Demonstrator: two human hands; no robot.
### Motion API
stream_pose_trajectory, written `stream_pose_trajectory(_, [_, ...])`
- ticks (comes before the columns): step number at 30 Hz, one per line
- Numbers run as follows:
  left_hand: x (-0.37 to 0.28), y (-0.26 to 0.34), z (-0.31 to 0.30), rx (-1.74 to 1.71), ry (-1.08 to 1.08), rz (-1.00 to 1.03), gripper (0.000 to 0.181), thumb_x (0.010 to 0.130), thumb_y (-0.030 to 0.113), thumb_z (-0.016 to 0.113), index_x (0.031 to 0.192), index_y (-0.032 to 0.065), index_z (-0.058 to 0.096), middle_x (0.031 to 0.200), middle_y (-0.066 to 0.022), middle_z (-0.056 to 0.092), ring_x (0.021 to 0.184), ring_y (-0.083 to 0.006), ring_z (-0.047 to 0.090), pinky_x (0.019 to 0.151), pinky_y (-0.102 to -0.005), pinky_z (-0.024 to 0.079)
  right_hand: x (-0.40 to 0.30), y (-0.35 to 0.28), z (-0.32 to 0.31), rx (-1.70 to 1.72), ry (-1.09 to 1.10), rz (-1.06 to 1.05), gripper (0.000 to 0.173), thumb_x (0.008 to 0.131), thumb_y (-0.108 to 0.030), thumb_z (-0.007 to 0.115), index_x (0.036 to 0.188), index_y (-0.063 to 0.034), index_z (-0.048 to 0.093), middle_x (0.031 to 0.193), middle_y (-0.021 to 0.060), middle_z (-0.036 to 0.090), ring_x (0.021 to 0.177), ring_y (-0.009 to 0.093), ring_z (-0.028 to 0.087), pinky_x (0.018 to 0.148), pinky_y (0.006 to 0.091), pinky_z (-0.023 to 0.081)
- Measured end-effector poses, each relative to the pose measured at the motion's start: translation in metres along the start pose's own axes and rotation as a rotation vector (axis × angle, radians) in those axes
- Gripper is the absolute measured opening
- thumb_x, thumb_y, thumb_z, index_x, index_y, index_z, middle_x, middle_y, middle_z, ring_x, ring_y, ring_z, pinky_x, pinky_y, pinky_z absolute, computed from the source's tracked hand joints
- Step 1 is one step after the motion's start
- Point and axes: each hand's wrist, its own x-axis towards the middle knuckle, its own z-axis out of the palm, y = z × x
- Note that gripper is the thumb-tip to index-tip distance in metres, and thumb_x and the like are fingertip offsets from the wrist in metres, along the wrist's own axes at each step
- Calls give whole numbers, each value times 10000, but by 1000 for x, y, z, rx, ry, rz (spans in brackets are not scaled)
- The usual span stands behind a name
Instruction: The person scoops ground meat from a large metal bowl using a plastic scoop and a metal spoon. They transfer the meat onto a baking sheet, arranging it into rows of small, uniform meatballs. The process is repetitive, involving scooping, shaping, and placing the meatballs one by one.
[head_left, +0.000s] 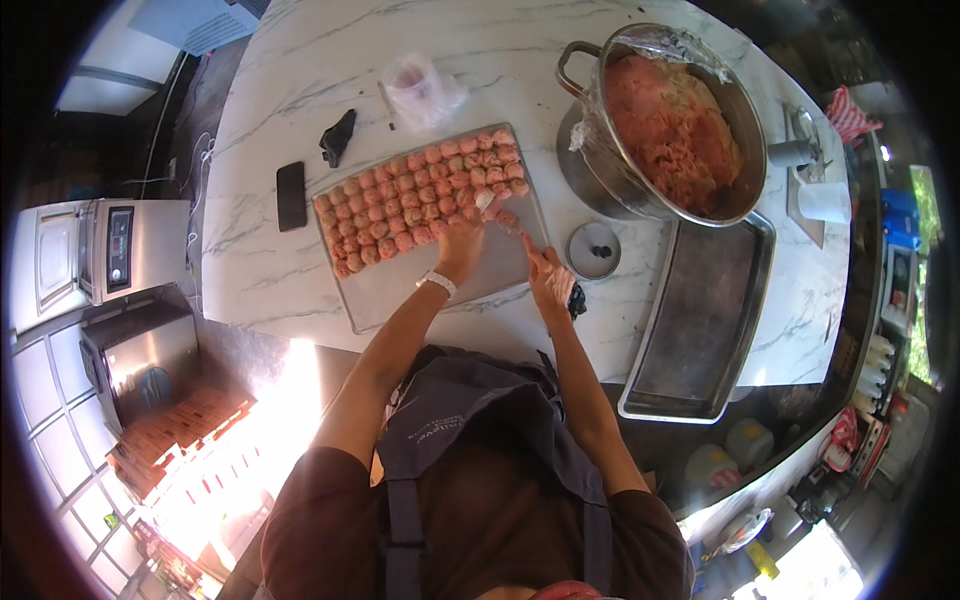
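Rows of raw meatballs (409, 199) cover the upper left of a flat tray (502, 262) on the marble-patterned table. My left hand (460, 244) is at the lower edge of the rows, closed around a small pale scoop or cup (484, 199). To its right, my right hand (550, 277) holds a thin utensil, whose tip has raw meat (509, 222) on it; its exact kind cannot be told. A large metal pot (592, 161) of ground meat (667, 135) stands at the upper right, with plastic film over part of its rim.
An empty deep metal tray (701, 300) lies right, near the table edge. A round grey lid (593, 251) sits between it and my right hand. A phone (291, 196), a crumpled black item (338, 138) and a plastic-wrapped container (414, 84) lie beyond the meatball tray.
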Motion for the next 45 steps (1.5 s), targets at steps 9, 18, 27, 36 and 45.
stream_pose_trajectory(9, [-8, -3, -22, -253, -63, -189, 270, 785, 150, 642, 981, 11, 519, 705, -145, 639, 650, -299, 653, 563, -409, 496, -5, 5, 6, -39, -51, 14, 467, 822, -112, 640, 1240, -318, 598, 750, 60, 541, 531, 282, 580, 491, 390, 493])
stream_pose_trajectory(18, [-10, 15, -3, -265, -25, -57, 219, 868, 143, 569, 1043, 26, 508, 606, -140, 614, 571, -310, 632, 497, -427, 467, -1, 6, -42, 12, 25, 36, 483, 830, -60, 628, 1246, -305, 600, 681, 63, 518, 517, 268, 562, 481, 400, 466])
stream_pose_trajectory(27, [-14, 42, -57, -489, 154, -254, 234, 928, 196, 526, 1110, 50, 537, 601, -135, 613, 524, -325, 607, 480, -438, 451, 56, 20, -234, 212, 248, -18, 312, 884, 5, 591, 1188, -45, 640, 742, 101, 640, 593, 158, 602, 525, 306, 465])
stream_pose_trajectory(36, [52, 130, -161, -1311, 395, -251, 278, 985, 255, 475, 996, -18, 524, 721, -170, 620, 571, -267, 564, 534, -386, 436, 198, 102, -290, -401, 143, -212, 176, 895, -151, 548, 1020, -160, 672, 839, 100, 675, 705, 293, 664, 593, 418, 526])
stream_pose_trajectory(45, [89, 170, -174, -1500, 376, -276, 315, 1013, 252, 451, 941, -43, 537, 870, -60, 550, 827, -92, 541, 832, -279, 514, 274, 134, -275, -605, 145, -248, 200, 788, -77, 565, 921, -136, 703, 791, 101, 684, 707, 295, 686, 580, 390, 550])
